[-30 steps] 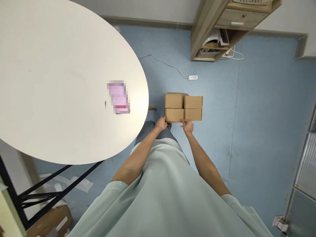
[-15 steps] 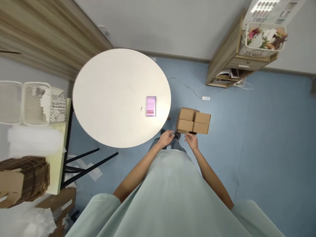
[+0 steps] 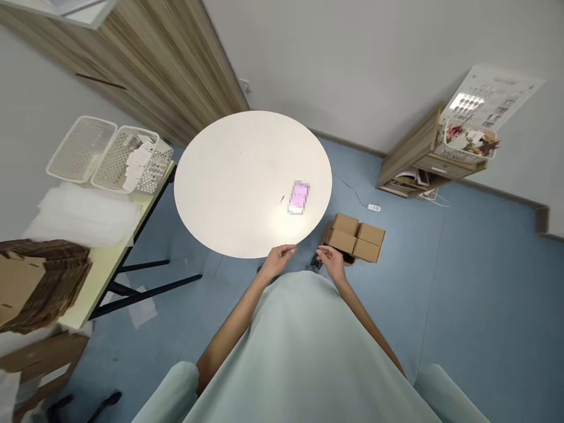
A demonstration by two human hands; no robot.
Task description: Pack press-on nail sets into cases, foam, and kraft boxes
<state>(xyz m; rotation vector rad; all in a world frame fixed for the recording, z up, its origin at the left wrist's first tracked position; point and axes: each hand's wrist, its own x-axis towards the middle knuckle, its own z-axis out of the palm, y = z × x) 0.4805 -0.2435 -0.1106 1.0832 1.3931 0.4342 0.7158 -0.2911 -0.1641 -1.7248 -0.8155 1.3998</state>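
Observation:
My left hand (image 3: 279, 259) is raised by the near edge of the round white table (image 3: 220, 170), its fingers drawn together and pointing right. Facing it, my right hand (image 3: 333, 262) has its fingers pressed together and pointing left, close to the stacked cardboard boxes (image 3: 345, 224) on the floor. A gap separates the two hands, and nothing shows in either one. A pixelated pink and purple rectangle (image 3: 299, 197), likely a phone, lies on the right part of the tabletop. Beside it is a small dark mark (image 3: 282, 199).
On the left, a pale yellow table (image 3: 94, 276) with black legs bears white baskets (image 3: 126, 155), white wrapping (image 3: 88, 214) and flattened cardboard (image 3: 48, 282). A white power strip (image 3: 373, 207) lies on the blue floor (image 3: 476, 282). A wooden cabinet (image 3: 412, 147) stands at the right wall.
The view has turned, so the table and boxes sit farther right and the boxes lower. My left hand's fingers have come together; my hands now face each other.

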